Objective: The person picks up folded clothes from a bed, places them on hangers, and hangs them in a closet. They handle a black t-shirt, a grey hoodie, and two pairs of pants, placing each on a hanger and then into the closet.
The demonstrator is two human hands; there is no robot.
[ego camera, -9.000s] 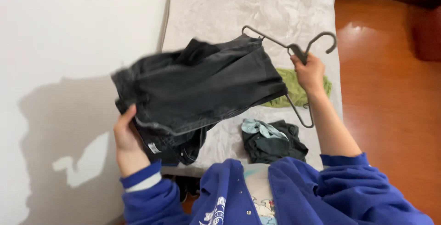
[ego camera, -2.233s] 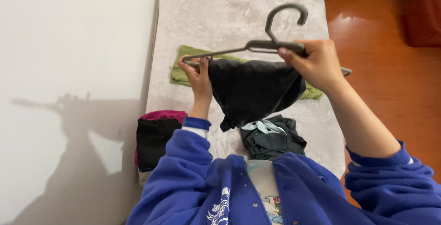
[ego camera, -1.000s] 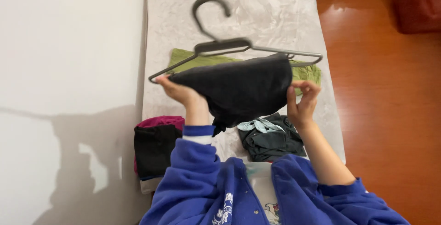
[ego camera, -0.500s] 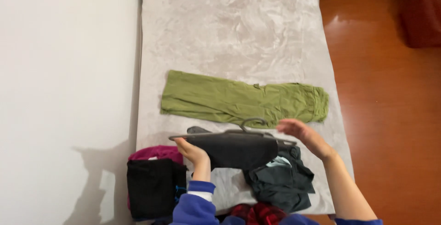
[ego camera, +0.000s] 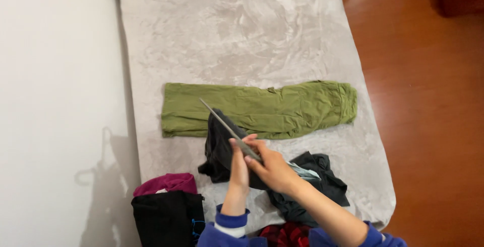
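A grey hanger [ego camera: 222, 121] with a dark garment [ego camera: 219, 148] draped over it is held low over the bed, seen nearly edge-on. My left hand [ego camera: 240, 163] grips the hanger from below. My right hand [ego camera: 269, 169] closes over its middle from the right, and the hook is hidden. Just behind the hanger, green trousers [ego camera: 262, 108] lie flat and folded lengthwise across the pale bedcover [ego camera: 242, 30].
A crumpled dark green garment with a light blue strip [ego camera: 315, 179] lies by my right forearm. A folded black and magenta stack [ego camera: 166, 209] sits at the bed's near left corner. A white wall [ego camera: 55, 100] runs along the left, wooden floor [ego camera: 428, 100] on the right.
The hanger with the dark garment has turned from broadside to nearly edge-on, and my right hand, open beside it half a second ago, has closed on it. The view has shifted slightly.
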